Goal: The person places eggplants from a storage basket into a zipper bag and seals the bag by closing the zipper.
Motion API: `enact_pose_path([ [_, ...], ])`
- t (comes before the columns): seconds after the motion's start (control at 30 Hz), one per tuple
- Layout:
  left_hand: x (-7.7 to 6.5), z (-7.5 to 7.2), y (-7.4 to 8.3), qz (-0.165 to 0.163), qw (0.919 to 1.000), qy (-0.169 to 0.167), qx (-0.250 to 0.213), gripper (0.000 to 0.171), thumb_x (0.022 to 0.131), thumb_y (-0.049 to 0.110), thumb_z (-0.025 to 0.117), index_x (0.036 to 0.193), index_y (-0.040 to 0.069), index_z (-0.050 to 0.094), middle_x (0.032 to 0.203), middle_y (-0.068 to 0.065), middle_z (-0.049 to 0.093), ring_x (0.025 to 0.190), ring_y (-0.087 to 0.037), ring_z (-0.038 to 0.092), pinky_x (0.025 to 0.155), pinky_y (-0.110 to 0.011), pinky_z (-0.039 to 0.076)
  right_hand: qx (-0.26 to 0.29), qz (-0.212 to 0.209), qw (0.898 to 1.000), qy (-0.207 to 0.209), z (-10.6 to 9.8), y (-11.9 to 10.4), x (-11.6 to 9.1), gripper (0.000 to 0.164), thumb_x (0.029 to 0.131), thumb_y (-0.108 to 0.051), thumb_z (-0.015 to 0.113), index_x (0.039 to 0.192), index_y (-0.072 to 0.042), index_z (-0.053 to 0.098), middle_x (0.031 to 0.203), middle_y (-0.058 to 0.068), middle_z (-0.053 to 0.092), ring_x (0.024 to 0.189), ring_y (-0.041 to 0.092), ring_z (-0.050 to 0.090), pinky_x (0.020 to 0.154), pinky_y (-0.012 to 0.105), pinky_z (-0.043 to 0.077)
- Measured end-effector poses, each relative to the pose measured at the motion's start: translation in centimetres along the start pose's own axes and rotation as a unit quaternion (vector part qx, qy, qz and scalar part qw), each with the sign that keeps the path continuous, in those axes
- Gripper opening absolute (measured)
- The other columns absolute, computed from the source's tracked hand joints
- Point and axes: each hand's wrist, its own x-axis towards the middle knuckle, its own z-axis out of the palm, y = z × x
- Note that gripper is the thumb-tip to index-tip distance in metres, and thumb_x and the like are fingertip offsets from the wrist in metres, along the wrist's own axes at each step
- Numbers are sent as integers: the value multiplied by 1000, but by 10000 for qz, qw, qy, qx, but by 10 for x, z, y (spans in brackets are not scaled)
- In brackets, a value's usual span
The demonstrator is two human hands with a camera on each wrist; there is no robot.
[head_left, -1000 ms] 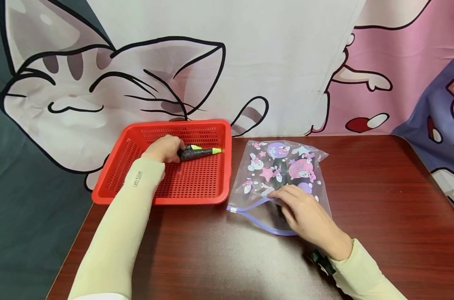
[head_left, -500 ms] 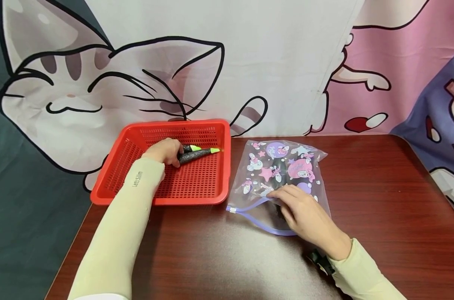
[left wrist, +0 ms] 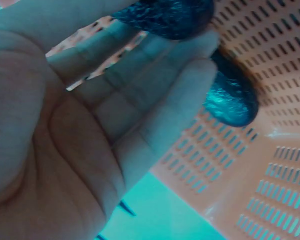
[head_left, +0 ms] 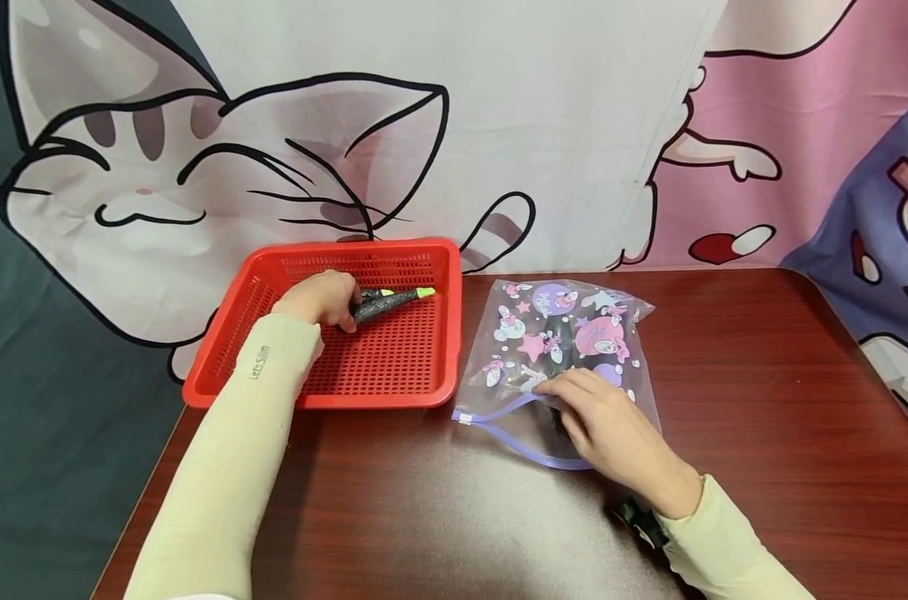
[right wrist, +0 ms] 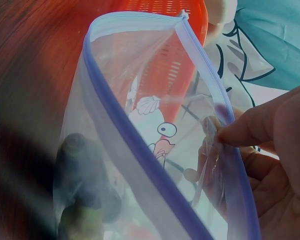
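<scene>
In the red basket (head_left: 405,367), my left hand (head_left: 321,296) pinches the rounded end of a glittery black toy eggplant (head_left: 385,307) with a yellow-green tip. Its tip points right and slightly upward. A second toy eggplant (left wrist: 232,95) lies just behind it, touching or close to my fingers. To the right, my right hand (head_left: 611,425) pinches the upper lip of a clear slider bag (head_left: 499,350), printed with pink and purple cartoons. The bag's purple-edged mouth gapes toward me. Inside it, a dark thing with a greenish end (right wrist: 82,170) shows blurrily through the plastic.
The basket and bag lie side by side on a dark red-brown wooden table (head_left: 761,375). A cartoon-printed cloth (head_left: 574,150) hangs along the table's back edge. The white slider (head_left: 465,419) sits at the bag mouth's left corner.
The left hand has shifted slightly left, and the front toy eggplant has tilted so its tip sits higher and farther left. The right hand and the bag have stayed put.
</scene>
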Motion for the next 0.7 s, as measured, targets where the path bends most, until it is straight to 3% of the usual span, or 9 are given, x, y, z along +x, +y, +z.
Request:
enact_pose_path([
  [0.3, -19, -10, 11, -85, 9997, 212, -117, 44, 79, 14, 84, 119, 2, 70, 114, -14, 67, 95, -27, 57, 89, -44, 49, 0, 11, 10000, 13, 0, 0, 0, 36, 81, 9, 64, 112, -9, 69, 103, -3, 66, 92, 14, 61, 79, 35, 51],
  [0.5, -33, -15, 17, 33, 9991, 412, -71, 42, 81, 15, 83, 118, 1, 69, 113, -15, 68, 99, -28, 58, 95, -49, 47, 19, 30, 10000, 7, 1, 0, 1, 34, 82, 8, 65, 111, -9, 69, 102, -2, 66, 92, 14, 61, 80, 34, 51],
  [0.7, -48, -14, 26, -3, 9979, 594, -249, 43, 84, 16, 82, 121, 1, 68, 108, -14, 68, 97, -29, 59, 93, -48, 49, 128, 70, 9999, 61, 2, 0, 2, 23, 87, 1, 69, 108, -9, 70, 98, -3, 67, 89, 10, 61, 79, 27, 47],
])
